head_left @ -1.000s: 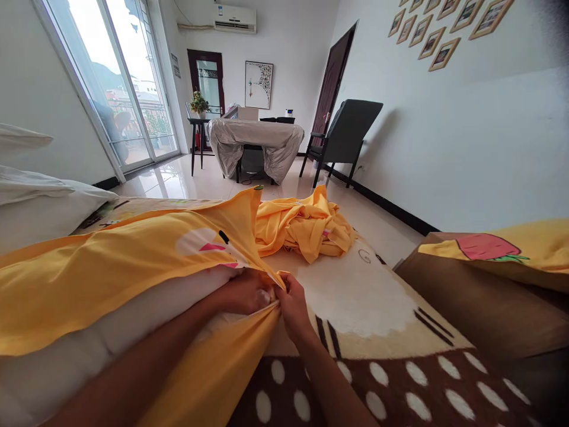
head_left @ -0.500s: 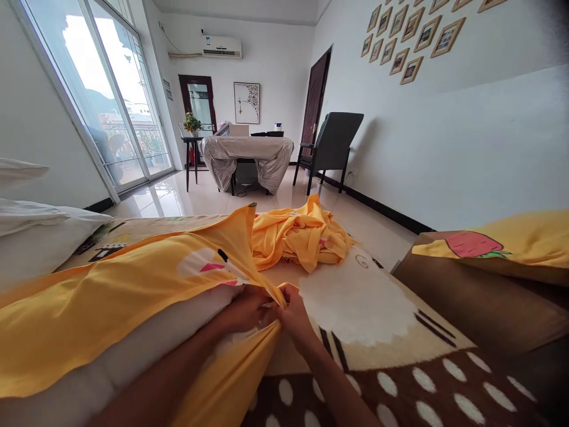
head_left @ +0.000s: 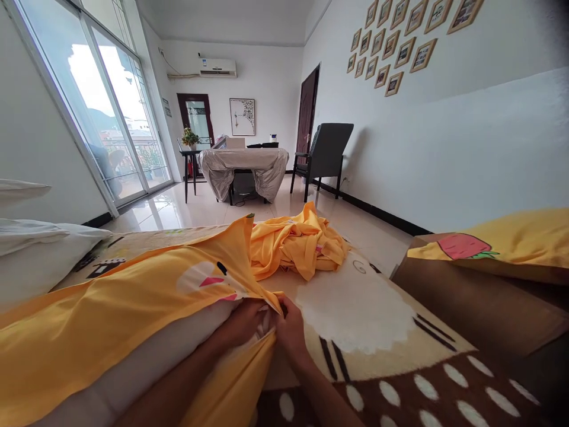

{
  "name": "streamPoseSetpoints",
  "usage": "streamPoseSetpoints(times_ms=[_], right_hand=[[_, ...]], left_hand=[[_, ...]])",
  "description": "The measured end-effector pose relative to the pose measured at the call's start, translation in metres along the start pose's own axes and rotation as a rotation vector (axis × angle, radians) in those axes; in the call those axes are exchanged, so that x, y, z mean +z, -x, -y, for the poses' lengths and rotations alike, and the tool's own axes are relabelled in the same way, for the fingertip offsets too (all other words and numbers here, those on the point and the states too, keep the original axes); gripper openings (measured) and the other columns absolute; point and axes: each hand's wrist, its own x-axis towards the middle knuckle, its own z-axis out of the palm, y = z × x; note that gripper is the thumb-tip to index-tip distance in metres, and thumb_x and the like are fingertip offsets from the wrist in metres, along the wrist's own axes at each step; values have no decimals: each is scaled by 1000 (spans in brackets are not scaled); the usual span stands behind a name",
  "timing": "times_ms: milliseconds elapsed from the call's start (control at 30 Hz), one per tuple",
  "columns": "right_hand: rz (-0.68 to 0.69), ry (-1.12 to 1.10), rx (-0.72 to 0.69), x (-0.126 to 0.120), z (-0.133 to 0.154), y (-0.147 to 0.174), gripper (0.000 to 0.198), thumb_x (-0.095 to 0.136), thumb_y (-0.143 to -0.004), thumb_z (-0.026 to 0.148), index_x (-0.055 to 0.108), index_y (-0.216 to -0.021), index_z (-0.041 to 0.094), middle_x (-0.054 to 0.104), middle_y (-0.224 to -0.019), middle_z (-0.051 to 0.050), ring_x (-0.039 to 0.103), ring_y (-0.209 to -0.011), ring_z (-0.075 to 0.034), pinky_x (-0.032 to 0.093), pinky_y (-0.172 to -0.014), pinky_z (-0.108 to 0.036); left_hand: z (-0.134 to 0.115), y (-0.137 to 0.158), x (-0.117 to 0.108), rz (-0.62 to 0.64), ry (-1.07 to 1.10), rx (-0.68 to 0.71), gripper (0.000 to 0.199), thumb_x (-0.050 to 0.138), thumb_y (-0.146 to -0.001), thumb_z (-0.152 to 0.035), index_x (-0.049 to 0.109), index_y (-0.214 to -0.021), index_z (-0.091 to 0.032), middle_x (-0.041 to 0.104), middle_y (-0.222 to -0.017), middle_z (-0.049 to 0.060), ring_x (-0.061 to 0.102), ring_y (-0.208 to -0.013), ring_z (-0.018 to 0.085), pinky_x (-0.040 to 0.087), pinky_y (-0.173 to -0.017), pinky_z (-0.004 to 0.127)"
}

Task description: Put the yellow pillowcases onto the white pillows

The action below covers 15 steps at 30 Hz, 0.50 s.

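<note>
The yellow cover [head_left: 133,308] lies over a white pillow [head_left: 146,367] on the left part of the blanket [head_left: 355,314], short of its far edge. The right hand [head_left: 291,323] pinches the cover's end between thumb and fingers. The left hand [head_left: 249,323] is in the gap between the cover's two layers, against white material; its fingers are partly hidden, so whether it grasps anything cannot be told.

Risk points: the pinch takes in little cloth, so a hard pull by the left hand could drag the cover free. White material caught between the hands could fold or bunch. Forearm contact could push the pillow askew. The bundle of yellow cloth [head_left: 302,243], near the blanket's far-right corner, could be knocked off the edge.
</note>
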Motion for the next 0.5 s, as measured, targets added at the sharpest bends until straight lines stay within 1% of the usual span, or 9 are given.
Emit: streamPoseSetpoints(times_ms=[67, 167, 267, 367, 433, 500], right_hand=[[-11, -91, 79, 4, -5, -1, 16, 48, -68, 25, 59, -78, 18, 65, -76, -3, 58, -74, -18, 46, -68, -28], [-29, -96, 128, 6, -12, -2, 21, 49, -69, 29, 60, -81, 17, 67, -78, -5, 60, -73, -19, 48, -66, -29], [-37, -30, 108, 4, -12, -2, 17, 50, -67, 27, 59, -77, 18, 66, -76, -4, 59, -71, -19, 45, -65, -29], [-48, 40, 70, 0, -7, -3, 10, 50, -63, 22, 57, -69, 20, 62, -67, 0, 54, -64, -17, 40, -61, -27], [-49, 68, 58, -2, -5, -3, 8, 48, -61, 21, 55, -65, 21, 60, -63, 1, 51, -60, -16, 38, -58, -26], [-44, 77, 55, -1, -4, -3, 9, 47, -62, 22, 55, -65, 20, 60, -63, 0, 51, -60, -16, 38, -58, -26]], left_hand=[[7, -3, 2, -22, 86, -54, 31, 42, -79, -15, 64, -100, -18, 65, -112, 6, 53, -111, 19, 36, -102, 32], [15, -7, 2, -30, 104, -105, 33, 43, -78, -14, 64, -103, -19, 66, -113, 5, 54, -112, 19, 36, -104, 35], [19, -10, 1, -28, 122, -148, 33, 43, -79, -15, 65, -104, -19, 68, -110, 5, 57, -109, 20, 39, -103, 38], [21, -12, 1, -27, 140, -171, 33, 43, -81, -17, 64, -106, -17, 68, -107, 6, 58, -106, 20, 42, -101, 39], [20, -12, 2, -20, 149, -164, 33, 42, -81, -16, 64, -106, -16, 68, -107, 7, 58, -106, 20, 42, -100, 38], [18, -12, 3, -1, 153, -141, 32, 42, -81, -16, 64, -104, -15, 68, -106, 7, 58, -105, 19, 42, -100, 36]])
